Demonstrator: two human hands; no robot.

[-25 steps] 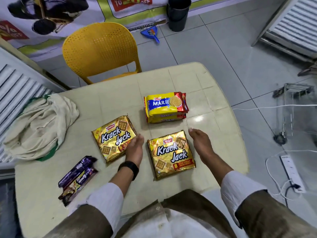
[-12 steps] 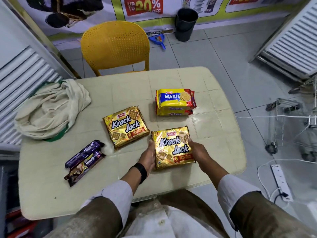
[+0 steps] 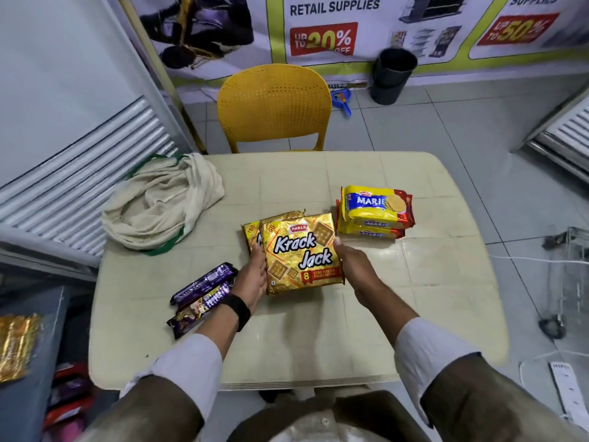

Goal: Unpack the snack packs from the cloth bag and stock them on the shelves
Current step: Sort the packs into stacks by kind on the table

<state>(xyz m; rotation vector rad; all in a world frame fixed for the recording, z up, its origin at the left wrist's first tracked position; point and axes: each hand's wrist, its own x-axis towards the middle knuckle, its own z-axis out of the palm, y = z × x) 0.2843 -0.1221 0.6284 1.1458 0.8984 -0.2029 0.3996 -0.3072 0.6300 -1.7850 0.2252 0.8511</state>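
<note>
Grip: both hands hold the top Krack Jack pack point(image 3: 302, 255) by its side edges; left hand point(image 3: 255, 277) lies along the left edge with its fingers against the pack, right hand point(image 3: 350, 266) grips the right edge with its thumb at the upper right corner.
Cloth bag point(image 3: 162, 205): slumped and crumpled at the far left corner of the table point(image 3: 414, 298), green trim showing, well apart from the hands.
Purple packs point(image 3: 202, 298): two long purple wrappers lying side by side at the left of the table, just beside the left wrist, which wears a black band point(image 3: 237, 311).
Second Krack Jack pack point(image 3: 251, 234): lies under the held one, only its left and top edges showing.
Held pack: face up at the middle of the table, stacked on the second pack and shifted slightly right of it.
Marie packs point(image 3: 376, 212): two yellow and red packs stacked one on the other, just right of the Krack Jack pair and apart from them.
Sleeves: white cuffs under brown sleeves on both arms.
Yellow chair point(image 3: 274, 106): stands behind the far edge of the table.
Black bin point(image 3: 393, 76): on the tiled floor against the wall banner, right of the chair.
Blue dustpan point(image 3: 342, 100): on the floor between chair and bin.
</note>
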